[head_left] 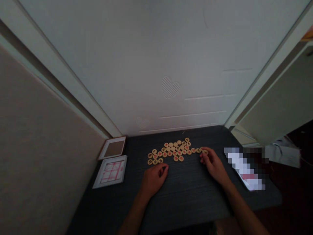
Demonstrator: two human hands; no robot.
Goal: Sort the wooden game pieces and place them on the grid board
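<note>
Several round wooden Chinese chess pieces lie flat on the dark table in a cluster of uneven rows. Some bear red characters, some black, and a few show blank faces. My right hand is at the right end of the longest row, thumb and fingers closed on one chess piece with a dark marking. Just below the cluster's left part, my left hand rests on the table with its fingers curled in. Nothing shows between those fingers. It is nearest to the lower left pieces.
At the table's left side lie an open box half and a white-framed box with red lines. A pixelated bright object lies on the right. A white panel with embossed hearts rises behind the table.
</note>
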